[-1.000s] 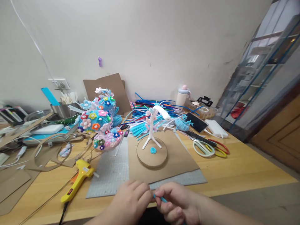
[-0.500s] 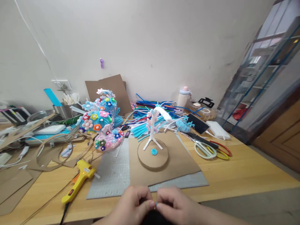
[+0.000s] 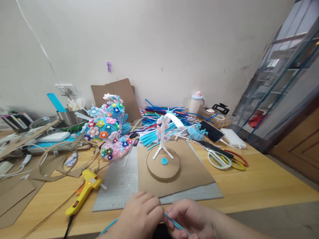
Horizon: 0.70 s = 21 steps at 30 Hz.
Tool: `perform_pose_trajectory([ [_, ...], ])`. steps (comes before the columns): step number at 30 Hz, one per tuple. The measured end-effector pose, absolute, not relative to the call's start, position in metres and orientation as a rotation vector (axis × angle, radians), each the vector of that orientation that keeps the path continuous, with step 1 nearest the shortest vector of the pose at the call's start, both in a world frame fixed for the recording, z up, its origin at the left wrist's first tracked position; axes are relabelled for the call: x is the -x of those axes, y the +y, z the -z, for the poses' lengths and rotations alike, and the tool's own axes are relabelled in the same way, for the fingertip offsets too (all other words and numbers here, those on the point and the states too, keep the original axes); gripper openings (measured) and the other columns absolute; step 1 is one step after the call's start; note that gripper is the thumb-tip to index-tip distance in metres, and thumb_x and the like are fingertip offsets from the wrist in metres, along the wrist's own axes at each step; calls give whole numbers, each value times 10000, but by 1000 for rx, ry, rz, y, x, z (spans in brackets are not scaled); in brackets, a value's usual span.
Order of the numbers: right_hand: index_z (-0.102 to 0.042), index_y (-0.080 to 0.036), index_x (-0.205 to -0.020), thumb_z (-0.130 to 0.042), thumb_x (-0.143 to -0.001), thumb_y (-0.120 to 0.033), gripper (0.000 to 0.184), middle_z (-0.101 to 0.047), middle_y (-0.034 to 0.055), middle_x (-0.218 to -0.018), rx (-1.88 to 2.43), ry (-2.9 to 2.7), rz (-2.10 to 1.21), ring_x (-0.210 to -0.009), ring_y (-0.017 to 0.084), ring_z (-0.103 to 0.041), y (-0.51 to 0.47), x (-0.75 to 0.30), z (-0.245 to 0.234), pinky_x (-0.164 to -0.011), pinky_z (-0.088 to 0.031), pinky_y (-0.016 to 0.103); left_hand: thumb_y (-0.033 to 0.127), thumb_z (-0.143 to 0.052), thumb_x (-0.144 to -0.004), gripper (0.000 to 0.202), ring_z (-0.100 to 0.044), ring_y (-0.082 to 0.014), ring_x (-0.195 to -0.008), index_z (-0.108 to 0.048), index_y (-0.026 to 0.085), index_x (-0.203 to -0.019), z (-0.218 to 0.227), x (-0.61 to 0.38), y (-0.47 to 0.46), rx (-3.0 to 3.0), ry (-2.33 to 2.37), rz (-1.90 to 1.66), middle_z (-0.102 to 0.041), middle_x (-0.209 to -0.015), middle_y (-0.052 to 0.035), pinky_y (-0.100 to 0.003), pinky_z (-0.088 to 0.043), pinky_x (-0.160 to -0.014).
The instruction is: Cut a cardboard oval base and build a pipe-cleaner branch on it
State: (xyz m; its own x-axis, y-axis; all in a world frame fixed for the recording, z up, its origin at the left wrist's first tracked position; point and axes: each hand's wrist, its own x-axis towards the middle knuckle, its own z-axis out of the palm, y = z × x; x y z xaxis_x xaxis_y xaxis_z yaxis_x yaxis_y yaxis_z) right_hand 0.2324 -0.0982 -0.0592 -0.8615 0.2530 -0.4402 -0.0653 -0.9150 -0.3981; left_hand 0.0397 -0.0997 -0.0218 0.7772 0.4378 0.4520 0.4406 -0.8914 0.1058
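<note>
At the near table edge my left hand (image 3: 139, 215) and my right hand (image 3: 191, 220) are closed together on a light blue pipe cleaner (image 3: 175, 224), fingertips almost touching. One end of it trails out left under my left hand. Beyond them lies a round cardboard disc (image 3: 163, 164) carrying a small white pipe-cleaner tree (image 3: 163, 134) and a little blue coil (image 3: 164, 161), on a brown cardboard sheet (image 3: 194, 172) over a grey cutting mat (image 3: 117, 186).
A yellow glue gun (image 3: 83, 192) lies left of the mat. A flower-covered pipe-cleaner sculpture (image 3: 107, 127) stands behind it. Loose pipe cleaners (image 3: 154, 116), scissors (image 3: 219, 157), a phone (image 3: 211, 131) and a bottle (image 3: 195, 101) fill the back; cardboard scraps (image 3: 15, 192) at left.
My hands have shifted slightly along the pipe cleaner; a longer blue stretch now shows between them and trails to the left. The view has barely moved.
</note>
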Motion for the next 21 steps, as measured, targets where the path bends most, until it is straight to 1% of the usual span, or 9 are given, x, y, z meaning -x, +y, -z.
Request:
perform_pose_trajectory([
  [3, -482, -180, -694, -547, -629, -210, 97, -425, -72, -445, 767, -673, -2644, -330, 33, -244, -102, -230, 55, -329, -86, 171, 162, -404, -893, 225, -499, -147, -562, -502, 184, -692, 19, -39, -100, 2970, -772, 738, -591, -625, -6, -270, -308, -527],
  [6, -408, -214, -667, -540, -658, -232, 133, -380, -96, -443, 954, -1060, -2241, -349, 45, -228, -106, -228, 50, -383, -144, 183, 227, -440, -877, 242, -508, -146, -578, -497, 180, -646, 27, -41, -99, 3138, -1062, 833, -576, -599, -10, -258, -307, -534],
  [8, -406, -212, -612, -559, -673, -242, 168, -360, -80, -476, 1035, -1527, -1795, -428, 68, -269, -106, -230, 47, -447, -197, 207, 372, -476, -843, 300, -498, -139, -550, -472, 182, -610, 36, -44, -97, 3401, -1538, 921, -541, -565, -2, -244, -321, -519],
  [10, -392, -205, -550, -574, -695, -236, 236, -324, -63, -519, 1012, -1948, -1367, -500, 89, -261, -106, -233, 44, -506, -214, 238, 552, -517, -748, 398, -454, -119, -474, -434, 193, -598, 46, -47, -95, 3590, -2218, 953, -501, -546, 16, -235, -327, -473],
  [12, -372, -204, -539, -563, -707, -233, 257, -309, -57, -533, 1005, -2135, -1185, -510, 96, -245, -105, -235, 42, -523, -211, 254, 632, -533, -674, 453, -400, -98, -426, -421, 199, -605, 51, -49, -95, 3574, -2663, 936, -473, -530, 33, -229, -317, -442],
  [14, -387, -209, -576, -512, -722, -258, 198, -359, -52, -523, 1133, -2003, -1365, -474, 89, -283, -106, -234, 45, -494, -221, 243, 560, -547, -712, 402, -422, -104, -474, -448, 185, -603, 52, -48, -96, 3493, -2507, 900, -484, -535, 30, -229, -330, -489],
  [17, -479, -202, -680, -418, -746, -318, 146, -467, -37, -480, 1242, -1477, -2025, -363, 85, -347, -106, -230, 52, -382, -220, 213, 332, -521, -817, 253, -513, -131, -618, -524, 168, -626, 45, -44, -98, 3359, -1880, 753, -570, -610, 3, -230, -356, -584],
  [19, -520, -178, -713, -435, -731, -308, 156, -482, -37, -452, 1117, -1170, -2294, -308, 68, -321, -105, -229, 57, -326, -179, 196, 246, -503, -844, 185, -550, -136, -662, -557, 176, -681, 41, -42, -99, 3315, -1592, 676, -614, -671, -4, -218, -372, -592],
  [21, -525, -167, -700, -469, -697, -264, 113, -456, -53, -438, 960, -937, -2454, -289, 43, -276, -101, -231, 59, -308, -132, 178, 217, -499, -860, 137, -570, -139, -675, -570, 187, -747, 38, -40, -98, 3265, -1391, 637, -631, -710, -7, -209, -384, -581],
])
